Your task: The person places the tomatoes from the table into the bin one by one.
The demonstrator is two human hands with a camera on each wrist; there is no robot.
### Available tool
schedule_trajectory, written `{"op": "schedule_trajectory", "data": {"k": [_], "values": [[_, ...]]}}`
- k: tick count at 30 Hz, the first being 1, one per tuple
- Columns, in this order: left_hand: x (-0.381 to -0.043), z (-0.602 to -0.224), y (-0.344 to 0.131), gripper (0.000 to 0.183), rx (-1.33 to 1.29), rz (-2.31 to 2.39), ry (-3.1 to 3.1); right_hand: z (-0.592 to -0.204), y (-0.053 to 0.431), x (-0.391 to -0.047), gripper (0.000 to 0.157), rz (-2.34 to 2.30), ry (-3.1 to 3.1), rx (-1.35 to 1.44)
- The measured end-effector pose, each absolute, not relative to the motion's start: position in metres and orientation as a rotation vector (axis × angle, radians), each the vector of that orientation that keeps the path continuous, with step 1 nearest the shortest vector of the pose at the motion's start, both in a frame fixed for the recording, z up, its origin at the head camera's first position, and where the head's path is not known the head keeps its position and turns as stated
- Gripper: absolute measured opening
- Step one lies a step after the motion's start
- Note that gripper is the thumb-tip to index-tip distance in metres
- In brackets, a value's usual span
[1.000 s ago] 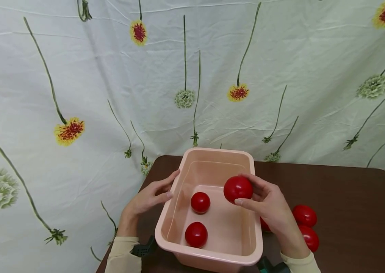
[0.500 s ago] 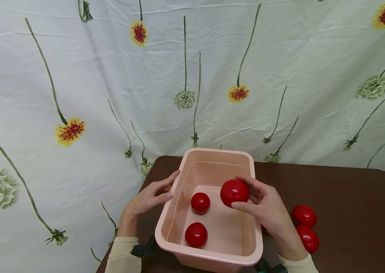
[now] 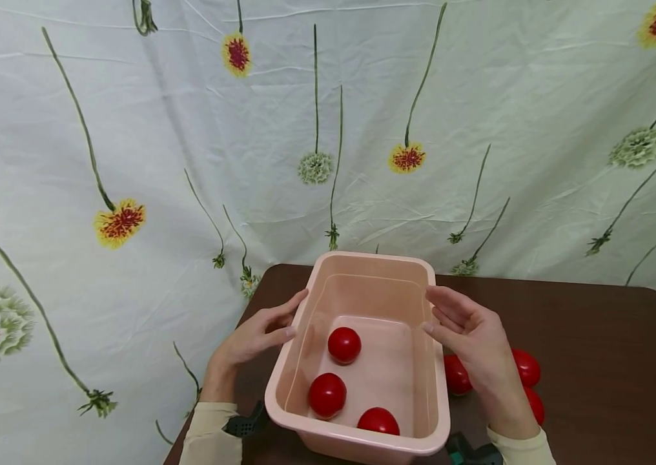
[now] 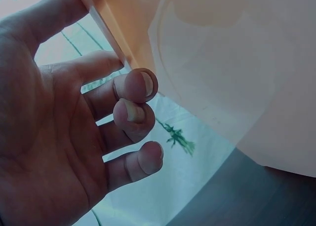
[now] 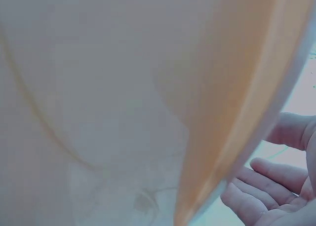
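Observation:
A pale pink plastic tub (image 3: 357, 442) stands on the table with three shiny red balls in it: one ball (image 3: 344, 345) in the middle, another (image 3: 327, 395) nearer the front left, and a third (image 3: 378, 421) against the front wall. My left hand (image 3: 255, 336) touches the tub's left rim with thumb and index finger; its other fingers (image 4: 136, 119) bend loosely below the rim in the left wrist view. With nothing in it, my right hand (image 3: 470, 339) hovers by the right rim, fingers relaxed. In the right wrist view, the tub's wall (image 5: 237, 107) partly hides that hand.
Right of the tub, on the dark brown table (image 3: 607, 361), lie more red balls: one ball (image 3: 457, 374) close against the tub and two others (image 3: 527, 367) partly behind my right wrist. A white flowered cloth (image 3: 281, 116) hangs behind the table.
My right hand has let go of the red ball it held over the tub and moved right to the rim. That ball now lies at the tub's front. My left hand has stayed put.

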State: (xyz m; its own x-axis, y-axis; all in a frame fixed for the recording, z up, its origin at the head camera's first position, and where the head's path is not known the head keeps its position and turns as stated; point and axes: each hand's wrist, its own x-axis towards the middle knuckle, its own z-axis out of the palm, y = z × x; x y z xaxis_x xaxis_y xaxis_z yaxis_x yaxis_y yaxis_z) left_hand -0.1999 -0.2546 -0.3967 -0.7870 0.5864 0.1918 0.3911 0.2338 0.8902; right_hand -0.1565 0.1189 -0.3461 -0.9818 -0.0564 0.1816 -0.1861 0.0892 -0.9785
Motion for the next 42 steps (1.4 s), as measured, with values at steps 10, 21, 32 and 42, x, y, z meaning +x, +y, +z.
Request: {"op": "schedule_trajectory", "data": {"k": [10,21,32,42], "values": [[-0.199,-0.396,-0.253,0.066,0.942,1.6,2.303,-0.352,0.134,-0.166,0.051,2.065,-2.085,0.142],[-0.198,-0.395,-0.253,0.066,0.947,1.6,2.309,-0.367,0.147,-0.182,0.054,1.921,-2.384,0.077],[-0.2,-0.396,-0.254,0.065,0.95,1.58,2.324,-0.396,0.17,-0.202,0.058,1.988,-2.489,0.227],[-0.199,-0.396,-0.254,0.065,0.948,1.583,2.328,-0.414,0.178,-0.211,0.062,1.954,-2.677,0.232]]}}
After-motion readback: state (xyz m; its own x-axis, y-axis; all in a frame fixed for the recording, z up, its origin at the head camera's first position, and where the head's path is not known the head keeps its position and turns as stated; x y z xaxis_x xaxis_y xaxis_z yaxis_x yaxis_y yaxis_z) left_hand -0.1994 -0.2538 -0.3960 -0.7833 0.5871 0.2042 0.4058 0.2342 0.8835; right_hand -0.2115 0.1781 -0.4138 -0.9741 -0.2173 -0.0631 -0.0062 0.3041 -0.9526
